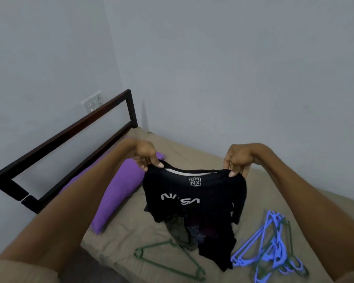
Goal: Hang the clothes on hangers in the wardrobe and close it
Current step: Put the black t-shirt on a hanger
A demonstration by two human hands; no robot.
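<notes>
Both hands pinch the black T-shirt (194, 193) at its shoulders, left hand (145, 155) and right hand (238, 159) held apart to stretch the collar wide, likely for a hanger. Below the shirt lies the clothes pile (184, 231); a green hanger (168, 260) waits beside it on the bed (119, 248).

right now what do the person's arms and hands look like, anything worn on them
Both forearms are bare from the wrist up, with no watch, rings or gloves visible on the left hand or right hand. A beige sleeve edge shows at the bottom left corner.
</notes>
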